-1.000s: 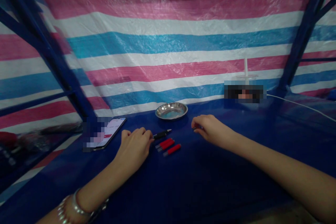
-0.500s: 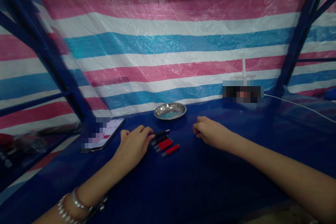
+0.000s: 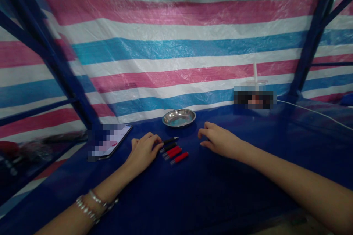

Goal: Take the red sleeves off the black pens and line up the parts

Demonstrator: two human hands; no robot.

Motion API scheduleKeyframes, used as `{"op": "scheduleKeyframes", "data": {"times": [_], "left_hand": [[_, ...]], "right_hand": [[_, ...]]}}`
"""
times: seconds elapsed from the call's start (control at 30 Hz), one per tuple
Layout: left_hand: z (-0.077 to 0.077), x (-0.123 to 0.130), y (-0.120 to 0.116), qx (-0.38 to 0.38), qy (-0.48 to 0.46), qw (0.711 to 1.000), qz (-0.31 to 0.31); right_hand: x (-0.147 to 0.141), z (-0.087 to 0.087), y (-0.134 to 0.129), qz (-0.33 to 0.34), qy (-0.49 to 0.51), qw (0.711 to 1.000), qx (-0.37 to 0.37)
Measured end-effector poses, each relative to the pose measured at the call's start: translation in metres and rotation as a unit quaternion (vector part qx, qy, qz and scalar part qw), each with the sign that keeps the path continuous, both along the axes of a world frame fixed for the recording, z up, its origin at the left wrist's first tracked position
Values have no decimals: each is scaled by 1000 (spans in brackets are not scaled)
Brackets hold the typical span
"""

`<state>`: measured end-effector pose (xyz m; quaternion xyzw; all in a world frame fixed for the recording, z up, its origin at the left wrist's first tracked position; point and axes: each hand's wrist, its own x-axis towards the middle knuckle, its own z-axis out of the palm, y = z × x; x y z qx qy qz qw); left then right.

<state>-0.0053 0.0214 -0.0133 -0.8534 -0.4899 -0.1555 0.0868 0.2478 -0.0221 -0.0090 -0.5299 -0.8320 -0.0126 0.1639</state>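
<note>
At the centre of the blue table, my left hand (image 3: 143, 150) has its thumb and fingertips closed at the near end of a black pen (image 3: 171, 140), whose metal tip points right. Just below the pen lie a short black piece (image 3: 169, 147) and two short red pieces, an upper red piece (image 3: 173, 152) and a lower red piece (image 3: 180, 158). These have clear or pale left ends and look like pen parts. My right hand (image 3: 216, 138) hovers or rests to their right, thumb and fingers apart, holding nothing. A shiny oval metal dish (image 3: 179, 124) stands behind the pens.
A phone (image 3: 116, 142) with its screen lit lies left of my left hand. At the back right stands a lidded cup with a straw (image 3: 255, 73), partly blurred out, beside a white cable (image 3: 317, 113). Blue metal posts and a striped plastic sheet (image 3: 176, 55) close off the back.
My right hand has shifted slightly left and its thumb and fingers have parted. The left hand's fingers have bent a little at the pen's end; the pens stay put.
</note>
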Motion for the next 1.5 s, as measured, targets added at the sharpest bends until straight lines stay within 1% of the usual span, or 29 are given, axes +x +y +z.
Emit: {"op": "scheduleKeyframes", "data": {"times": [0.13, 0.2, 0.27, 0.37, 0.43, 0.53, 0.77, 0.97, 1.07, 1.2, 1.37, 1.5], "left_hand": [[8, 6, -11, 48, -30, 998, -10], [12, 12, -20, 83, -54, 994, -49], [15, 17, -31, 100, -66, 988, -98], [16, 23, -42, 111, -71, 981, -144], [15, 24, -46, 112, -73, 979, -156], [15, 23, -47, 102, -74, 979, -158], [15, 24, -48, 96, -78, 977, -171], [12, 24, -45, 52, -63, 979, -189], [11, 23, -45, 47, -62, 977, -198], [11, 23, -45, 49, -60, 979, -188], [12, 24, -44, 49, -65, 981, -177], [13, 24, -44, 49, -68, 979, -186]], "right_hand": [[-3, 2, 0, 33, 73, 997, 6], [-5, 4, 0, 62, 119, 991, 7], [-8, 6, -1, 96, 162, 982, 6], [-12, 7, -2, 147, 200, 969, -3], [-14, 7, -3, 172, 210, 962, -10], [-16, 7, -4, 187, 225, 956, -16], [-16, 9, -7, 201, 233, 951, -25], [-16, 5, -5, 194, 199, 960, 29], [-15, 4, -3, 190, 184, 964, 44], [-13, 4, -3, 174, 179, 968, 40], [-14, 8, -6, 133, 180, 975, 13], [-14, 7, -5, 142, 177, 974, 15]]}}
